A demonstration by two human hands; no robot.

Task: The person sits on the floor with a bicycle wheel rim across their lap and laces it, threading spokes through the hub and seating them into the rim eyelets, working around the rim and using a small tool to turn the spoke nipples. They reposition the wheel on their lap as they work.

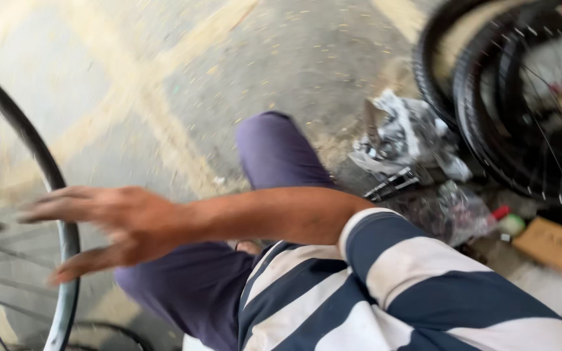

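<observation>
Nearest the camera is a blue-and-white striped sleeve (398,260), and from it the right hand (108,227) reaches across the body to the left, over purple trousers (274,153). The hand is blurred but spread wide, fingers apart, holding nothing; its fingertips are at or just beside the rim of a bicycle wheel (53,188) that stands at the left edge of view. Whether they actually touch the rim I cannot tell. The left hand is out of view.

The wheel looks light and stiff at the rim, with thin spokes (8,260) that would bend or pinch fingers, so the rim seems the safer place to grip.

Farther off on the concrete floor (164,65) lies a crumpled clear plastic bag (404,136) with small dark parts inside, too blurred to name. Beside it sits a brown cardboard box (554,247), contents hidden. Behind these, several black tyred wheels (515,110) lean together.
</observation>
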